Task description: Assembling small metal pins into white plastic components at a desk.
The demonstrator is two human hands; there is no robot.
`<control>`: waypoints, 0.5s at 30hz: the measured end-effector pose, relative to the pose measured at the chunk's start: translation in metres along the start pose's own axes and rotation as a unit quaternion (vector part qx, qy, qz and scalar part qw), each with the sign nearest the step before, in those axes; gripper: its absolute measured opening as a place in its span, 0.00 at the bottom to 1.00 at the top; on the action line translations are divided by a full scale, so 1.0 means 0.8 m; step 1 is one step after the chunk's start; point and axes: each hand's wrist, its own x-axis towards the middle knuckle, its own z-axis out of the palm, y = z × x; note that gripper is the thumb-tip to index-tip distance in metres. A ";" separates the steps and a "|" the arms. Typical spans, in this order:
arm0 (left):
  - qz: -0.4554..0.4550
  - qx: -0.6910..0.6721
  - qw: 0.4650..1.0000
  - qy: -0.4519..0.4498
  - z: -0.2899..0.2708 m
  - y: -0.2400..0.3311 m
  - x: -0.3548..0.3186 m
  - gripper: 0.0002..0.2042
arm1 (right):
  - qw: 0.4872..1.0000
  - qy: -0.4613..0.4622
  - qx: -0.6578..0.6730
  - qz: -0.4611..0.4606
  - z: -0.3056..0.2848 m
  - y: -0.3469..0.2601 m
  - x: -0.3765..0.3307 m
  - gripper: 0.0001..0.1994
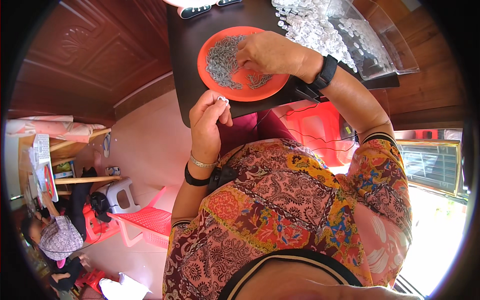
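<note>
An orange plate [246, 94] on the dark table holds many small, thin grey pieces that look like screws or nails [220, 62]. My right hand [272, 52] reaches over the plate. Its fingers are pinched together and their tips are down among the grey pieces, so what they hold, if anything, is hidden. Just off the plate's near left rim, my left hand [206, 120] pinches a small white plastic piece [223, 100] between thumb and fingers.
White plastic pieces [312, 32] lie heaped at the back right, beside and inside a clear tray [400, 50]. White-soled shoes [195, 11] show at the table's far edge. A pink chair [145, 220] stands at left, near another person [62, 237]. Thin cables hang below the table.
</note>
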 end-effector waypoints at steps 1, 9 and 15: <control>0.000 0.002 1.000 0.001 0.000 0.000 0.000 0.08 | 1.000 0.000 0.000 0.001 0.003 0.001 0.001 0.05; -0.005 0.007 1.000 0.009 -0.001 -0.002 0.002 0.08 | 0.996 -0.044 -0.075 0.002 0.014 -0.007 0.018 0.05; -0.001 0.005 1.000 0.006 0.010 -0.005 0.006 0.07 | 0.996 -0.055 -0.059 0.042 0.015 -0.005 0.019 0.06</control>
